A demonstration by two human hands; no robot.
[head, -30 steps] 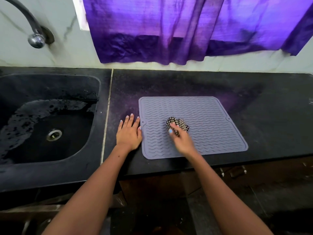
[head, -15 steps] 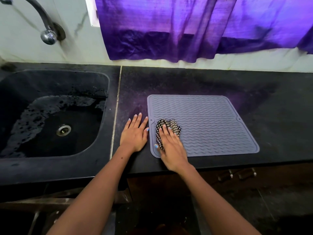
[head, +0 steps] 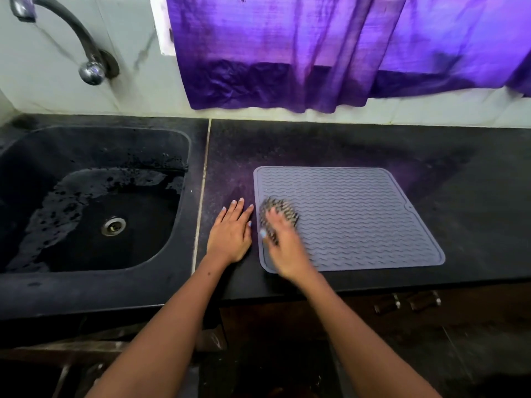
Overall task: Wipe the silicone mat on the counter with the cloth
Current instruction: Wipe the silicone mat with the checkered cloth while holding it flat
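A grey silicone mat point(head: 359, 214) with wavy ridges lies flat on the black counter point(head: 474, 196). A bunched black-and-white checked cloth point(head: 280, 209) rests on the mat's left part. My right hand point(head: 284, 248) presses on the cloth and is blurred by motion; its palm covers the cloth's near side. My left hand point(head: 231, 232) lies flat on the counter, fingers spread, just left of the mat's left edge.
A black sink point(head: 94, 196) with a wet basin and a metal drain point(head: 113, 226) sits to the left. A curved tap point(head: 71, 33) is fixed to the wall above it. A purple curtain point(head: 330, 47) hangs over the back wall. The counter's front edge runs under my forearms.
My right hand slid the cloth from the mat's middle to its left side and keeps rubbing there, now blurred. My left hand has stayed flat beside the mat.
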